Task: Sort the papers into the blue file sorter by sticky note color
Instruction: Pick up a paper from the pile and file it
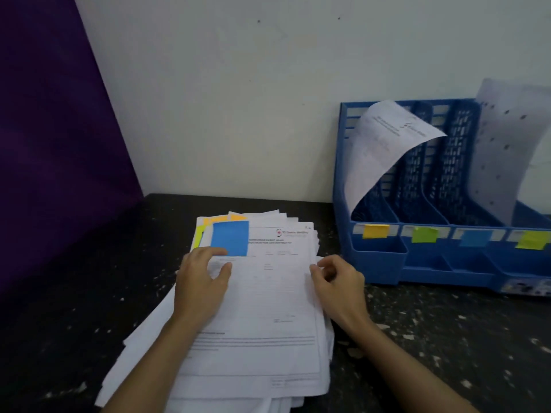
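file sorter (375,257): sheet (384,144) in yellow-tagged slot, another far right.

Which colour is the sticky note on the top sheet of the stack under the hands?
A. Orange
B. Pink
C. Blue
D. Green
C: the top sheet of the paper stack carries a blue sticky note at its upper left corner, just above the left hand; orange and yellow-green notes only peek out from sheets lower down.

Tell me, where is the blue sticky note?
The blue sticky note sits on the top paper of the stack, just beyond the left hand.
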Demonstrator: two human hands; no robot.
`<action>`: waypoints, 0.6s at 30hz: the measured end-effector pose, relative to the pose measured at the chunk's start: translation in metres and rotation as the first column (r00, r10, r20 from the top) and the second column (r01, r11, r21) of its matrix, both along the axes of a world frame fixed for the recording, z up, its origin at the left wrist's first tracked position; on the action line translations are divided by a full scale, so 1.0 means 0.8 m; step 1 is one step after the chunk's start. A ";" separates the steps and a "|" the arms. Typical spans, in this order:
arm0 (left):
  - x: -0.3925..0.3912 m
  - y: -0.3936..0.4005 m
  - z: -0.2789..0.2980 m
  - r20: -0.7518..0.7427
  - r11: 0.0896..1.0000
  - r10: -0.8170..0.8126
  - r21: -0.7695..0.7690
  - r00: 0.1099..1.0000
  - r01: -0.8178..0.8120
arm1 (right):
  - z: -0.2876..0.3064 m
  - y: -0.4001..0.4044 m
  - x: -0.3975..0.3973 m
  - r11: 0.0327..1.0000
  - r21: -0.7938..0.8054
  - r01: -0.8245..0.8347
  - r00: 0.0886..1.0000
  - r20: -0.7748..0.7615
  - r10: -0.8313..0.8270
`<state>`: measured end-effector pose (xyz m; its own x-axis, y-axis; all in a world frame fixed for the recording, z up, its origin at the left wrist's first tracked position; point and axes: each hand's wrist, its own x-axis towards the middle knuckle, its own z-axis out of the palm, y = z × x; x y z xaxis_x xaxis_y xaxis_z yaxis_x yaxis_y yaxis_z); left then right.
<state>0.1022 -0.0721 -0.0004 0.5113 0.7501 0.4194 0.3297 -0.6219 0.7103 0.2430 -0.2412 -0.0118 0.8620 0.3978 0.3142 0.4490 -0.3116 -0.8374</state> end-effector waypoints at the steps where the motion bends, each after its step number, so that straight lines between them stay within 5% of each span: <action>1: -0.002 0.007 -0.005 -0.002 0.998 0.052 -0.026 0.999 -0.052 | -0.001 0.003 -0.001 1.000 -0.012 0.018 1.000 -0.024 -0.018; 6: -0.012 0.018 -0.017 0.080 0.941 0.069 -0.335 0.994 -0.039 | 0.003 0.012 0.009 0.981 -0.193 0.018 0.990 -0.132 -0.044; 9: -0.019 0.026 -0.017 0.133 0.892 0.062 -0.453 0.989 0.005 | 0.007 0.011 0.009 0.990 -0.139 -0.027 0.978 -0.207 -0.003; 18: -0.016 0.031 -0.014 0.039 0.875 0.046 -0.483 0.998 -0.022 | 0.008 -0.002 0.005 0.993 0.040 -0.109 0.964 -0.238 0.116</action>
<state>0.0895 -0.0474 -0.0117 0.4706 0.8820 0.0240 0.3025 -0.1868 0.9347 0.2468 -0.2426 -0.0053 0.8636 0.4908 0.1156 0.2650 -0.2467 -0.9321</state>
